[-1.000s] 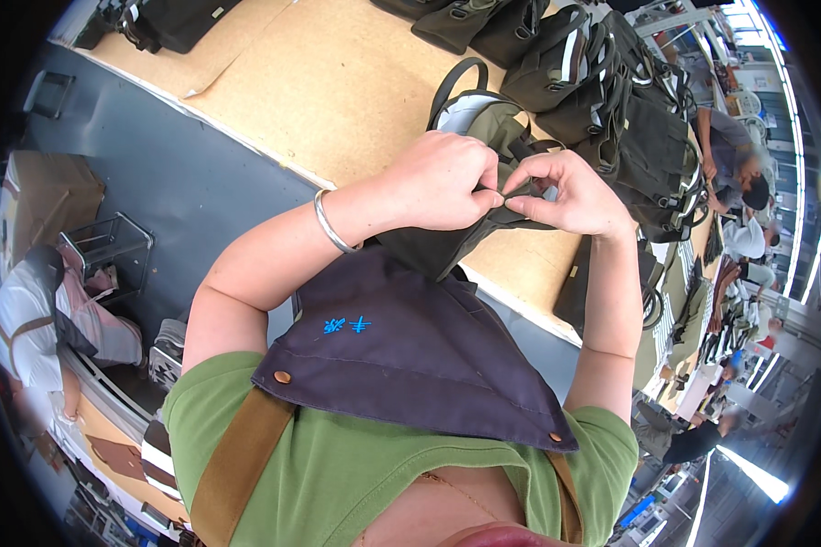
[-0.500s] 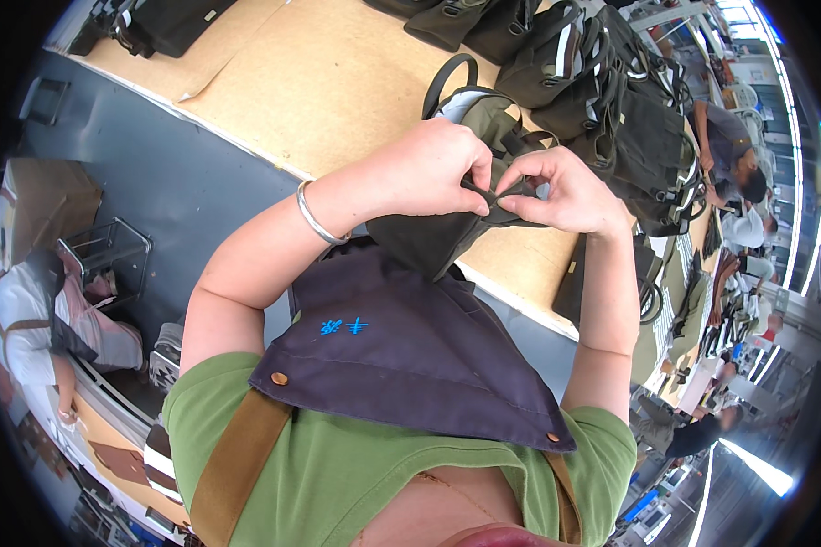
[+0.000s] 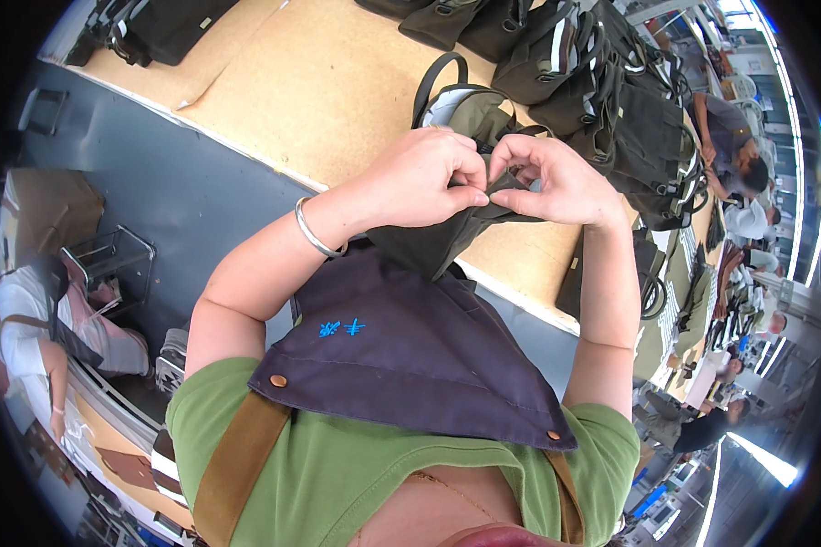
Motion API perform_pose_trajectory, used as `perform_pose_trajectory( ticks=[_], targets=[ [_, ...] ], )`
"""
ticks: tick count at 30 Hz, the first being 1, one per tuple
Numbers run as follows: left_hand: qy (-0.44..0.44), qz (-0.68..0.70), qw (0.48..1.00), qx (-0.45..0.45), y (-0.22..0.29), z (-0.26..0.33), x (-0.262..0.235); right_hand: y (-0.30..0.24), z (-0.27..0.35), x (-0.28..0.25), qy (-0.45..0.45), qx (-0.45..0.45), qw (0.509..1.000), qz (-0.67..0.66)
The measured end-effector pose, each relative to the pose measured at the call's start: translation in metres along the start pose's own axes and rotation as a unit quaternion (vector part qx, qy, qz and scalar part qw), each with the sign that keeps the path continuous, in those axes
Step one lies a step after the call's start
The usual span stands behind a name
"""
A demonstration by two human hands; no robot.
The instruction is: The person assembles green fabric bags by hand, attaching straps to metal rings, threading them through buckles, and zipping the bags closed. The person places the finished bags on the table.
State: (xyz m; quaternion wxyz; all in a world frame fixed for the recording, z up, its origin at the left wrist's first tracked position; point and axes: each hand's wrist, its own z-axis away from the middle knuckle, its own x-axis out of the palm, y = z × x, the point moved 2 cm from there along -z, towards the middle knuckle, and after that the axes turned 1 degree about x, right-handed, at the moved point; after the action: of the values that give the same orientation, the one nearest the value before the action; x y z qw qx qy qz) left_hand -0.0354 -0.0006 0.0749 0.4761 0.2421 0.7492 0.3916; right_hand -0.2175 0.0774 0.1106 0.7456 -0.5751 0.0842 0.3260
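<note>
A dark olive fabric bag (image 3: 429, 239) with a looped handle and a pale lining rests at the near edge of the table, against my apron. My left hand (image 3: 433, 178) pinches the bag's upper edge between thumb and fingers. Close beside it, my right hand (image 3: 552, 182) pinches the same edge, thumb and forefinger almost meeting the left fingertips. What small part lies between the fingertips is hidden. Behind my hands, the bag's open mouth and an olive inner panel (image 3: 483, 117) show.
The tan tabletop (image 3: 292, 82) runs diagonally ahead. Several finished-looking dark bags (image 3: 602, 109) crowd its right side, and more bags (image 3: 169, 27) lie at the far left. A metal-framed cart (image 3: 114, 264) stands on the grey floor. Co-workers sit at left and right.
My fingertips have drawn closer together on the bag's edge, and the right fingers have lifted and curled slightly. The bag's handle has tilted a little to the left.
</note>
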Motion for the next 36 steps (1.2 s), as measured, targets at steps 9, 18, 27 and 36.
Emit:
perform_pose_trajectory(
  ticks=[9, 18, 27, 36],
  targets=[
    [0.182, 0.0, 0.983, -0.023, 0.004, 0.009, 0.02, 0.005, -0.001, -0.013, 0.013, 0.004, 0.994, -0.104],
    [0.221, 0.015, 0.975, 0.002, 0.002, 0.008, 0.025, -0.007, 0.005, -0.011, 0.1, 0.049, 0.988, -0.107],
    [0.213, 0.067, 0.974, -0.028, -0.004, 0.002, 0.025, -0.009, 0.007, -0.01, 0.133, -0.014, 0.991, -0.024],
    [0.224, 0.027, 0.974, -0.013, 0.004, 0.003, 0.023, -0.012, 0.009, -0.011, 0.109, -0.016, 0.994, -0.021]
  ],
)
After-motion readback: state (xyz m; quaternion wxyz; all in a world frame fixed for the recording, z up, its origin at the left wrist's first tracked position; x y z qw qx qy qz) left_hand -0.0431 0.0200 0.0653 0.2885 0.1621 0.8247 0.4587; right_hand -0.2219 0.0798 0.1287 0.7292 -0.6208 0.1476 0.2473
